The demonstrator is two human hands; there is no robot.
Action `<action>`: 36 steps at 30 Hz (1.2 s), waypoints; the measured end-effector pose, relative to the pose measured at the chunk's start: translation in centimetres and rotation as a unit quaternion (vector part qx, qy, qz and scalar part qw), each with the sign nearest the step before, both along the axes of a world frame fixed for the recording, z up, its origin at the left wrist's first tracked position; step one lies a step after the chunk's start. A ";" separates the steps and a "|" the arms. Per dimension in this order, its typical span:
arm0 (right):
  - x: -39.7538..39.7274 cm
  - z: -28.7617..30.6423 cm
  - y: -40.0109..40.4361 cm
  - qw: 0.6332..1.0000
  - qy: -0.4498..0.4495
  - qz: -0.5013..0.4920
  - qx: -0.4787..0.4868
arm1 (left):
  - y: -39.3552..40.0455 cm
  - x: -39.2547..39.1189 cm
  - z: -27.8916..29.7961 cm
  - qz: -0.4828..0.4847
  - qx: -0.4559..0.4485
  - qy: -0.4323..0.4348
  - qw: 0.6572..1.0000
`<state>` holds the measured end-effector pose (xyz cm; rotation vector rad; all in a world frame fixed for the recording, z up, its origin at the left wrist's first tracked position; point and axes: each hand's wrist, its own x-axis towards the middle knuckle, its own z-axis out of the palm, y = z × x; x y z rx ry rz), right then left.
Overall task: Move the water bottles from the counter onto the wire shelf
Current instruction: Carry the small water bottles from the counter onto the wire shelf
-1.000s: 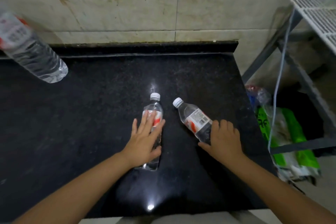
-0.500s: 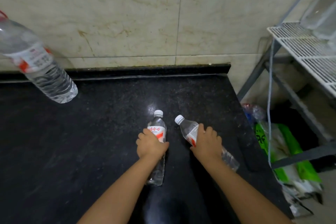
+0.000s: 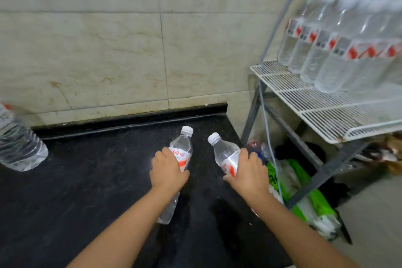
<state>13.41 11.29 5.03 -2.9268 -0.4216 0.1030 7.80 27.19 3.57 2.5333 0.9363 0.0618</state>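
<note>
My left hand [image 3: 168,171] grips a clear water bottle [image 3: 181,144] with a white cap and red-and-white label, held over the black counter [image 3: 87,191]. My right hand [image 3: 248,172] grips a second such bottle [image 3: 224,154], its cap pointing up and left, near the counter's right edge. A larger bottle [image 3: 19,148] stands on the counter at the far left. The white wire shelf [image 3: 315,104] stands to the right, with several upright bottles [image 3: 326,50] in a row along its back.
A tiled wall [image 3: 130,50] rises behind the counter. Below the shelf, green-and-white bags [image 3: 304,191] and dark clutter lie on the floor. The shelf's grey metal legs [image 3: 252,113] and a pale cord [image 3: 269,137] stand between counter and shelf.
Both hands closed around the lying bottles and raised them off the counter. The view tilted up and right, bringing the shelf and its bottles into sight.
</note>
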 end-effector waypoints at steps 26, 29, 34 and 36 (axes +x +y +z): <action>20.8 18.9 -32.6 0.889 -0.223 0.012 0.399 | -33.3 22.2 18.8 -0.027 0.043 -0.403 0.914; 24.1 18.2 -32.4 0.891 -0.219 0.001 0.397 | -34.0 25.7 18.4 -0.029 0.024 -0.391 0.920; 28.8 16.8 -31.3 0.883 -0.207 -0.003 0.421 | -34.8 29.6 17.5 -0.015 0.007 -0.397 0.918; 30.3 16.1 -31.1 0.877 -0.202 0.000 0.436 | -35.4 30.6 17.0 -0.009 0.000 -0.407 0.913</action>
